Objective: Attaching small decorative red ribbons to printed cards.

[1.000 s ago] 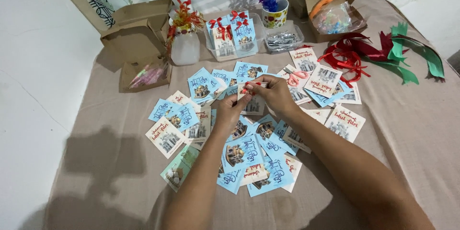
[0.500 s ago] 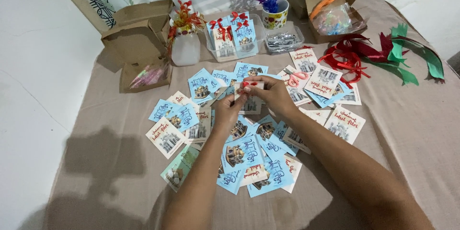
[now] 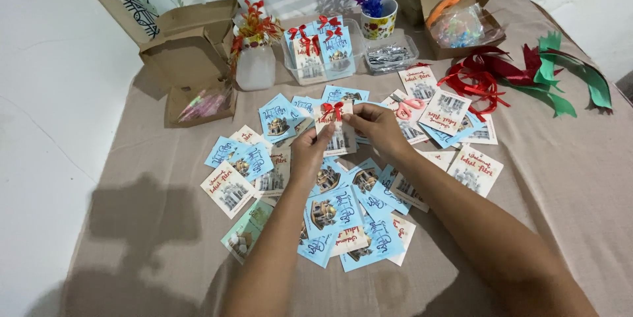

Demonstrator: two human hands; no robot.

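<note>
Both my hands hold one small white card (image 3: 337, 133) upright above the middle of the table. A red ribbon bow (image 3: 333, 109) sits at the card's top edge. My left hand (image 3: 310, 152) grips the card's lower left side. My right hand (image 3: 376, 126) pinches the top right corner beside the bow. Beneath my hands lie several loose blue and white cards (image 3: 343, 215) spread over the beige tablecloth (image 3: 541, 178).
A clear tray (image 3: 359, 66) at the back holds cards with red bows. Around it stand a white bottle vase (image 3: 255, 63), a cup with purple flowers (image 3: 377, 23), open cardboard boxes (image 3: 191, 60), pink-handled scissors (image 3: 409, 102), red ribbon (image 3: 481, 76) and green ribbon (image 3: 573, 79).
The card with the bow has been lifted a little and now faces me more squarely. My fingers have shifted from the bow to the card's edges.
</note>
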